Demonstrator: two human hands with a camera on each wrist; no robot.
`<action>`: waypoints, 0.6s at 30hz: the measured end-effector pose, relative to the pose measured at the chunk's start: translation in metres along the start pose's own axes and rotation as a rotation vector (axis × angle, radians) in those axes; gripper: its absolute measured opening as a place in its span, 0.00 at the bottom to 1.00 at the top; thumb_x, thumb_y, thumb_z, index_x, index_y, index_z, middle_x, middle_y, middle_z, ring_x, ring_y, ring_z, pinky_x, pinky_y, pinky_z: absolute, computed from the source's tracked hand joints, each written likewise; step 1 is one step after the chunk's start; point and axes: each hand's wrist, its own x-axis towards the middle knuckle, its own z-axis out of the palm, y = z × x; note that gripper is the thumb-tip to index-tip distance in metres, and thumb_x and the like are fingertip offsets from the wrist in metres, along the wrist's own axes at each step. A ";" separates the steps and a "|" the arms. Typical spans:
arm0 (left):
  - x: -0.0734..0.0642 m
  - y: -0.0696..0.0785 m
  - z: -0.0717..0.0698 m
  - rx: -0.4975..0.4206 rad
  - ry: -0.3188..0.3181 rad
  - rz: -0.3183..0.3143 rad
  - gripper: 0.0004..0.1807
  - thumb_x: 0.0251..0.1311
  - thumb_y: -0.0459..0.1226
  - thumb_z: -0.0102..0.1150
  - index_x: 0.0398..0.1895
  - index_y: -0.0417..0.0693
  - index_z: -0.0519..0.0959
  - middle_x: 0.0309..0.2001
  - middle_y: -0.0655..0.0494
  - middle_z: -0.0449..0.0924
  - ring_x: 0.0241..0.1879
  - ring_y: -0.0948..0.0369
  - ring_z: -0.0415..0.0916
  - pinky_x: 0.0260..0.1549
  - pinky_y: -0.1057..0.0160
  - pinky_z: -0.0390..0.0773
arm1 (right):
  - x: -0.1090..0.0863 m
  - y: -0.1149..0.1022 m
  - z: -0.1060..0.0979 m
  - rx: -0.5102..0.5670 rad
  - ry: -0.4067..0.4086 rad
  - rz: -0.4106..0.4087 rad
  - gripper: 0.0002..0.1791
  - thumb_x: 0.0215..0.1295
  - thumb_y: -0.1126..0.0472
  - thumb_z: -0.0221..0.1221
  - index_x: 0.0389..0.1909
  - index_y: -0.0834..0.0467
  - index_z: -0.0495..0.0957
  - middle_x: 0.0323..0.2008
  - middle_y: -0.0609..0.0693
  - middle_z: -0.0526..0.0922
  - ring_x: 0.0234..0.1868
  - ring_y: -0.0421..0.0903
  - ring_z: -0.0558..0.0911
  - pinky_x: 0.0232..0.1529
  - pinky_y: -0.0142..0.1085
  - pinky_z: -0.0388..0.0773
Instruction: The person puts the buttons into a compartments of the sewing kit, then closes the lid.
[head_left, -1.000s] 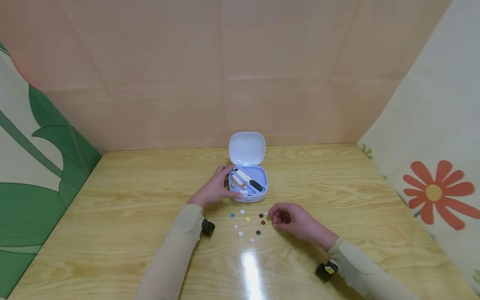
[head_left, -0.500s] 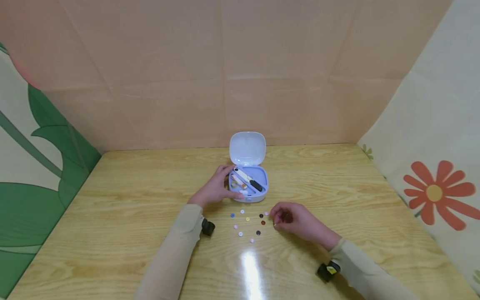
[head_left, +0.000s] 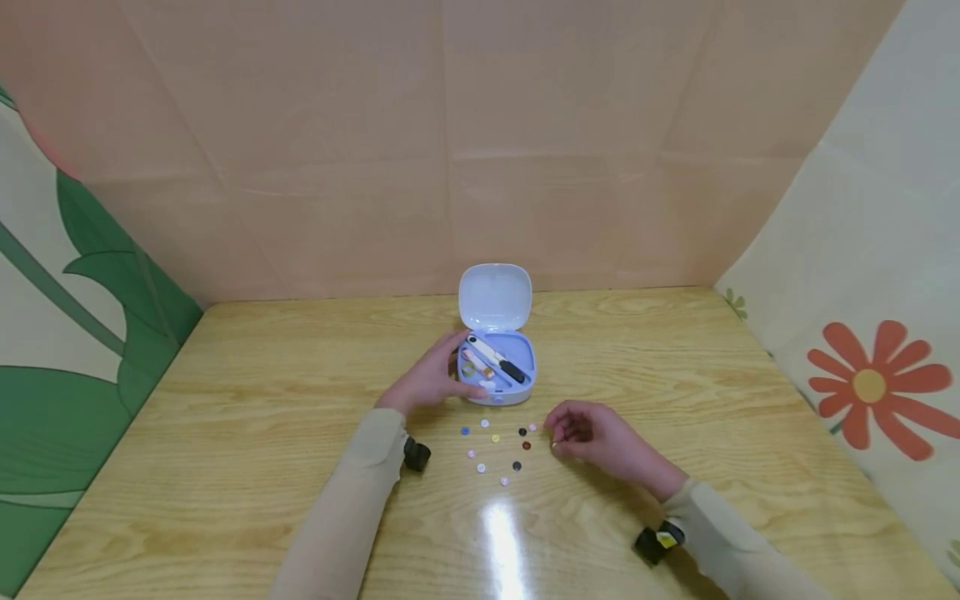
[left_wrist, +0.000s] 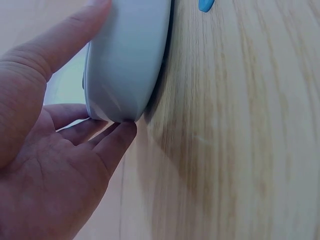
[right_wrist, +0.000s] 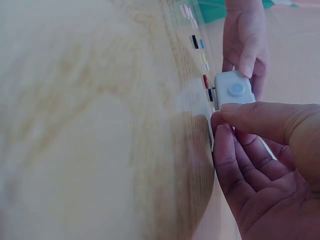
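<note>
Mid-frame, our left hand (head_left: 427, 379) grips the open lilac plastic box (head_left: 513, 343) by its left side. Below it, small round multicoloured buttons (head_left: 496, 438) dot the wood-grain counter (head_left: 675, 358); the rightmost pale pink button (head_left: 532, 427) sits just left of our nearer right hand (head_left: 596, 437), fingers curled, can't tell if pinching anything. Right wrist view shows buttons edge-on; head view, their layout.

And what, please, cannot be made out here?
Head view: holes in the yellow button, too small.
Left wrist view: inside of the case, hidden by its side; blue piece, cut off by top edge.
Right wrist view: what the right fingers may hold, hidden by the thumb.
</note>
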 end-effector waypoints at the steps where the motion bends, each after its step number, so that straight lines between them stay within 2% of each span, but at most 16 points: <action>1: 0.000 0.000 0.000 -0.003 -0.002 0.002 0.56 0.41 0.42 0.77 0.74 0.59 0.54 0.67 0.55 0.58 0.67 0.53 0.58 0.65 0.57 0.63 | 0.000 0.000 0.000 0.001 0.002 -0.001 0.15 0.54 0.72 0.66 0.43 0.62 0.77 0.37 0.54 0.80 0.40 0.50 0.79 0.42 0.34 0.81; 9: 0.000 0.000 0.000 0.000 -0.001 0.007 0.54 0.42 0.41 0.77 0.74 0.59 0.55 0.66 0.55 0.59 0.67 0.53 0.57 0.65 0.57 0.62 | 0.001 0.003 -0.002 0.005 0.019 -0.026 0.16 0.53 0.72 0.66 0.44 0.64 0.77 0.37 0.55 0.81 0.40 0.51 0.80 0.43 0.35 0.82; 18: 0.001 -0.001 0.000 0.001 -0.001 0.009 0.54 0.42 0.41 0.76 0.74 0.60 0.55 0.67 0.55 0.58 0.68 0.52 0.56 0.66 0.56 0.62 | 0.001 0.000 -0.011 0.074 0.041 0.015 0.19 0.55 0.71 0.66 0.47 0.68 0.75 0.39 0.57 0.82 0.41 0.52 0.81 0.41 0.36 0.83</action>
